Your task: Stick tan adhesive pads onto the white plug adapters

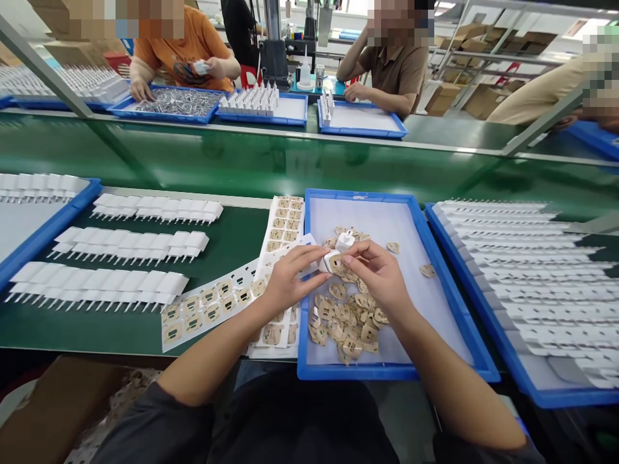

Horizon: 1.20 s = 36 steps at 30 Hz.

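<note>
- While both hands meet at the centre of the frame, the left hand (289, 278) pinches a small white plug (333, 260) between thumb and fingers, just over the near-left part of the blue tray (438, 270).
- The right hand (378, 274) closes its fingers on the same plug from the other side, at a tan sticker on its face.
- A heap of tan peeled backings (344, 317) lies in the tray just below the hands.
- Sticker sheets (283, 227) lie on the green worktop (235, 240) left of the tray.
- Rows of white plugs (130, 243) fill the left of the frame.
</note>
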Each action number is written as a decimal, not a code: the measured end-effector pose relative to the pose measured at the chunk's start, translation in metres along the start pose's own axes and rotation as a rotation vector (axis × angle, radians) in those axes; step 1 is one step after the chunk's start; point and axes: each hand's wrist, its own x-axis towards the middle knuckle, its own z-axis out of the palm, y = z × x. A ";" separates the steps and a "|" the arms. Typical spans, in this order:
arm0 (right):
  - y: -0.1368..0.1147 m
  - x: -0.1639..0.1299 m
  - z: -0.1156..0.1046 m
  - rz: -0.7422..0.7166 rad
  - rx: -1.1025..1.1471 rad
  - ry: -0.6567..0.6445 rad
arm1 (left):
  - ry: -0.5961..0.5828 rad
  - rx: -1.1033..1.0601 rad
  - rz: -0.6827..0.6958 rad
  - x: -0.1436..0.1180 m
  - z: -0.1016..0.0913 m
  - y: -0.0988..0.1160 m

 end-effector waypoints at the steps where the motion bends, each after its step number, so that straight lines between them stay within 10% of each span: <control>1: 0.000 0.000 0.000 -0.002 -0.006 -0.002 | 0.000 -0.002 0.006 0.000 0.000 0.000; 27: 0.006 -0.003 0.006 0.001 -0.139 0.061 | 0.014 0.087 0.118 0.000 0.002 0.000; 36: 0.008 -0.004 0.004 -0.213 -0.550 0.193 | 0.084 0.221 0.255 -0.001 0.003 -0.001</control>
